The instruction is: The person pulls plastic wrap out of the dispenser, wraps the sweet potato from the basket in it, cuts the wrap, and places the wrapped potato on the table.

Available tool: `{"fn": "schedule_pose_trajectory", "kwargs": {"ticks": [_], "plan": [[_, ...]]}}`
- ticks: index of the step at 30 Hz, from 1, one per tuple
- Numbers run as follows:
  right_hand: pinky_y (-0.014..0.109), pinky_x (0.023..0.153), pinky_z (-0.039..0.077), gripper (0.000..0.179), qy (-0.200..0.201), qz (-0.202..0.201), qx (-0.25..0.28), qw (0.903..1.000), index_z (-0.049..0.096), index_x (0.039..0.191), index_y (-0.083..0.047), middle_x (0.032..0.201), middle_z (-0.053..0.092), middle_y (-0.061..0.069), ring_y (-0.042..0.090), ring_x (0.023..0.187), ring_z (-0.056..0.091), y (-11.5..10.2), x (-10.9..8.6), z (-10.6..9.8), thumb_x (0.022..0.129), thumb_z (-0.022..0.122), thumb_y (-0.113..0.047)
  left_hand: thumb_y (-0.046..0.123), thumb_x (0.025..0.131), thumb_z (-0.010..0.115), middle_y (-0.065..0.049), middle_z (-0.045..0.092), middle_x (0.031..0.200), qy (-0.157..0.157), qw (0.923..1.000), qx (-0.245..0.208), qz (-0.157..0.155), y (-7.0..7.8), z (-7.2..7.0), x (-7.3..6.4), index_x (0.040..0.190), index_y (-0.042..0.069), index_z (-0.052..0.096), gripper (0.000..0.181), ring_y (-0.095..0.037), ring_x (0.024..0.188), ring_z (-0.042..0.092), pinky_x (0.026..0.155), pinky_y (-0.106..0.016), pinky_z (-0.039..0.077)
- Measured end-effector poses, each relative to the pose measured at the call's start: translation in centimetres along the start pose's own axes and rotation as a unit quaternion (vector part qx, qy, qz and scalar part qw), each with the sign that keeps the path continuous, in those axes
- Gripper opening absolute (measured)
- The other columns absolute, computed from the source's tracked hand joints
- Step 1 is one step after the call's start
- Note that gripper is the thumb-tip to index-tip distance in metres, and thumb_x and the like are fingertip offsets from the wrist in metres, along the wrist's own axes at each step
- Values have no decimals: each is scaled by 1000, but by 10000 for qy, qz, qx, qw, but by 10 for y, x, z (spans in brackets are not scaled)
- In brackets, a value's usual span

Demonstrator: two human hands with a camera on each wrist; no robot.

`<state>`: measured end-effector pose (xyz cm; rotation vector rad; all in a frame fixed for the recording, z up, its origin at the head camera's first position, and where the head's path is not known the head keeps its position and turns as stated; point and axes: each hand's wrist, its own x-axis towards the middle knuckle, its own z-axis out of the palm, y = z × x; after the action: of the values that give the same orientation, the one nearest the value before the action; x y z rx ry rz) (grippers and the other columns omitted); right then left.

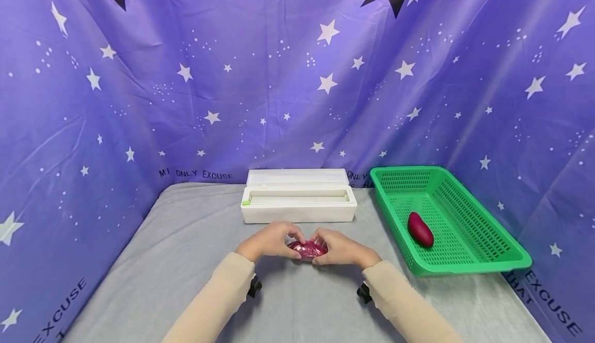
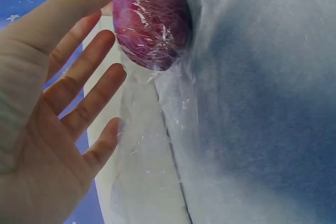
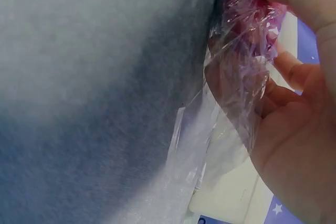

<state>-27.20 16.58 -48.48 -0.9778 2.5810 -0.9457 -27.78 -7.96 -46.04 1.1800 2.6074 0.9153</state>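
Note:
A purple-red sweet potato (image 1: 309, 250) wrapped in clear cling film (image 3: 239, 85) lies low over the cloth between both hands. My left hand (image 1: 271, 240) holds its left end; in the left wrist view the thumb rests against the film while the other fingers spread apart. At the right end, my right hand (image 1: 343, 248) grips it with the thumb on the near side and fingers behind. Loose film trails from both ends in the wrist views.
Just behind the hands stands a white cling film box (image 1: 299, 213) with its lid raised. To the right is a green plastic basket (image 1: 469, 265) holding another sweet potato (image 1: 420, 230). Grey cloth (image 1: 186, 260) covers the table, and a purple starry curtain (image 1: 260, 74) surrounds it.

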Motion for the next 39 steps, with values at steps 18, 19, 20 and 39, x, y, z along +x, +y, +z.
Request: {"fn": "schedule_pose_trajectory", "kwargs": {"ticks": [18,19,20,39], "plan": [[29,75,52,43,-149,-43,-131,9998,67,121,-8,100,67,-5,9,85,60,2,-1,-8,86,76,-31,15,79,84,4,71,103,40,9997,-196,-146,-14,5,0,109,13,73,32,-17,98,64,89,-36,52],[30,76,52,44,-131,-73,-155,9998,67,122,-7,102,67,-4,10,86,60,2,-1,-8,87,75,-32,15,80,83,5,70,103,47,9996,-204,-200,-15,5,0,109,14,73,31,-17,98,64,89,-36,52],[30,77,52,44,-107,-110,-202,9997,67,123,-7,103,67,-3,11,88,60,3,-1,-9,88,74,-33,15,80,82,5,70,102,43,9994,-220,-245,-16,5,0,110,14,73,31,-18,98,64,89,-36,52],[34,88,52,45,726,-332,-593,9950,66,118,-13,112,66,-2,12,99,61,-2,-1,-8,79,86,-23,22,95,66,-7,66,126,-142,9974,-440,-553,-24,-1,4,125,12,70,32,-23,113,61,97,-42,48]]}}
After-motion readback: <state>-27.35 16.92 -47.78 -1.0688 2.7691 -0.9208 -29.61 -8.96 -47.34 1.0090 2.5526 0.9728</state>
